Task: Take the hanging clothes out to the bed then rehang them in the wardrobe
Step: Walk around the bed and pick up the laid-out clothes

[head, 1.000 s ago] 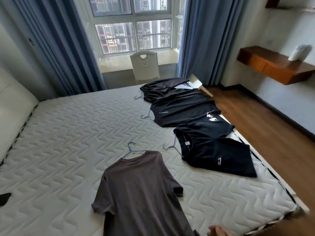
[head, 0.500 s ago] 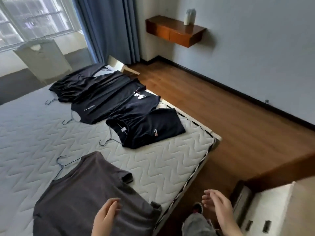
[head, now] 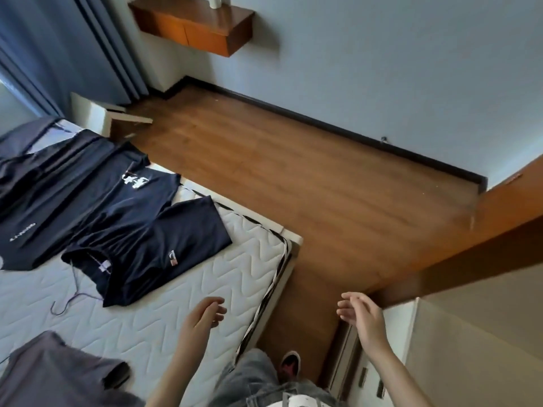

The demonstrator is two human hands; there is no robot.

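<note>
Several dark navy garments (head: 141, 239) on wire hangers lie in a row along the right side of the white quilted mattress (head: 182, 292). One hanger hook (head: 63, 306) sticks out from the nearest navy shirt. A grey-brown T-shirt (head: 55, 374) lies at the lower left. My left hand (head: 202, 315) hovers over the mattress corner, fingers loosely curled, holding nothing. My right hand (head: 361, 315) floats over the floor beside the bed, fingers relaxed and empty. The wardrobe's wooden door (head: 458, 245) shows at the right.
Wooden floor (head: 293, 177) stretches between bed and wall. A wooden wall shelf (head: 194, 27) hangs above, blue curtains (head: 58, 51) at left. A white drawer unit (head: 370, 362) stands by my right leg. My jeans and shoe (head: 289, 364) are below.
The view has swung right, away from the window and bed toward the floor and wardrobe. Both hands have come up into view, empty.
</note>
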